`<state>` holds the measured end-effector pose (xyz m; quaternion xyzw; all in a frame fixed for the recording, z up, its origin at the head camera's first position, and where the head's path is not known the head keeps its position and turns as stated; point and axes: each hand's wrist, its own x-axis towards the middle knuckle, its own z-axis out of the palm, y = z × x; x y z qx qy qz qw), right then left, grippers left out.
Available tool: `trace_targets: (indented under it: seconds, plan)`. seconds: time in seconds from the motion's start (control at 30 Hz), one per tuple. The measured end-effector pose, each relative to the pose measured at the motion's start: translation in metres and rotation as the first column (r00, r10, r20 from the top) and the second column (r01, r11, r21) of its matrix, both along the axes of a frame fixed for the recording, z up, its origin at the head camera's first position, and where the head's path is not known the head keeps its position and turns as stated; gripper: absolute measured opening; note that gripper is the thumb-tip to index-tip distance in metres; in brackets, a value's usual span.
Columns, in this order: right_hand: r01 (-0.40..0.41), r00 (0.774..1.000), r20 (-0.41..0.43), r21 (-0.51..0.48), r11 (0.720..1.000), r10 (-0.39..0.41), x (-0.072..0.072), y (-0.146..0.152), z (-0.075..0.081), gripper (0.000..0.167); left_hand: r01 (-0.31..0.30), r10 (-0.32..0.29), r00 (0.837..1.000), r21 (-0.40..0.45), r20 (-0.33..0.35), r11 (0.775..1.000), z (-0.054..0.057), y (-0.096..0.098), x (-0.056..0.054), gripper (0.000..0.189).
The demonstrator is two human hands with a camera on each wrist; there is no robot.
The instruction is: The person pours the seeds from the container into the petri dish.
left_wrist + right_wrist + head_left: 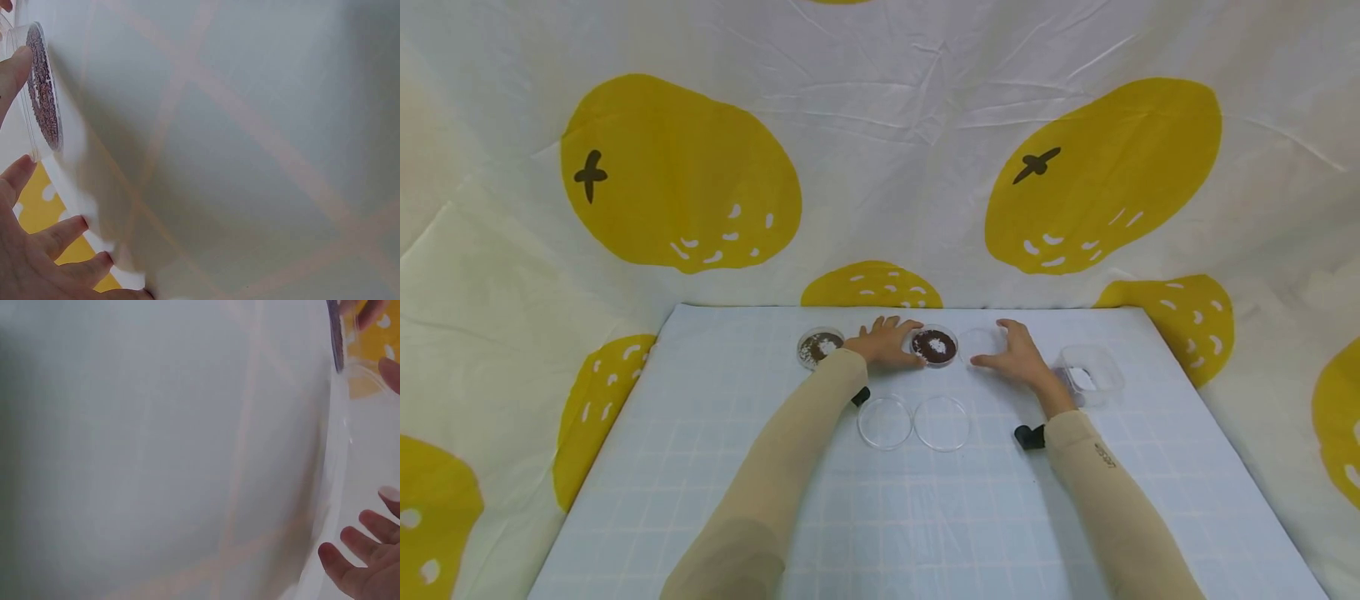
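My left hand (887, 343) spans a round clear petri dish (934, 346) of dark brown granules topped with a white patch. In the left wrist view its thumb and index finger pinch that dish (44, 94) by the side, while the other fingers spread out. A similar dish of brown and white material (820, 347) stands left of this hand, partly behind the sleeve. My right hand (1018, 357) holds a faint clear round dish (982, 342) between thumb and fingers, right beside the dark dish. Its remaining fingers (337, 559) fan apart in the right wrist view.
Two clear round lids (885, 422) lie side by side between the forearms. A clear rectangular tub (1097, 375) with something white inside stands right of the right hand. Behind the pale checked tablecloth (865, 517) hangs a fruit-printed white curtain (880, 167).
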<state>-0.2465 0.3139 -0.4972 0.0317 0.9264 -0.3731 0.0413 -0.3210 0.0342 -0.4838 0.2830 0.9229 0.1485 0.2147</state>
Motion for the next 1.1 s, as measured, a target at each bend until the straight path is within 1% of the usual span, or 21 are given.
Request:
trace_targets:
  seconds: [0.27, 0.43, 0.7, 0.77, 0.93, 1.1]
  plan:
    - [0.012, 0.999, -0.03, -0.059, 0.998, -0.014, 0.002, -0.002, 0.003, 0.105, -0.009, 0.009, 1.0, -0.015, -0.006, 1.0, 0.001, 0.001, 0.0, 0.082]
    - [0.01, 0.999, -0.04, -0.095, 0.995, -0.013, 0.005, -0.004, 0.004, 0.105, -0.012, 0.012, 1.0, -0.008, 0.005, 1.0, 0.001, 0.001, 0.001, 0.082]
    - [-0.029, 0.998, -0.059, -0.143, 0.989, 0.02, 0.006, -0.01, 0.006, 0.101, -0.019, 0.019, 1.0, 0.002, 0.016, 1.0, 0.004, 0.001, 0.002, 0.081]
    - [-0.047, 0.997, -0.073, -0.171, 0.984, 0.035, 0.005, -0.012, 0.005, 0.101, -0.022, 0.021, 1.0, 0.007, 0.022, 1.0, 0.004, 0.001, 0.003, 0.081]
    - [-0.108, 0.987, -0.144, -0.252, 0.962, 0.073, 0.005, -0.019, 0.006, 0.098, -0.023, 0.023, 0.999, 0.01, 0.027, 1.0, 0.003, 0.001, 0.002, 0.081]
    - [-0.143, 0.982, -0.162, -0.308, 0.941, 0.096, 0.003, -0.025, 0.006, 0.097, -0.025, 0.025, 1.0, -0.007, 0.017, 1.0, 0.003, 0.002, 0.001, 0.082]
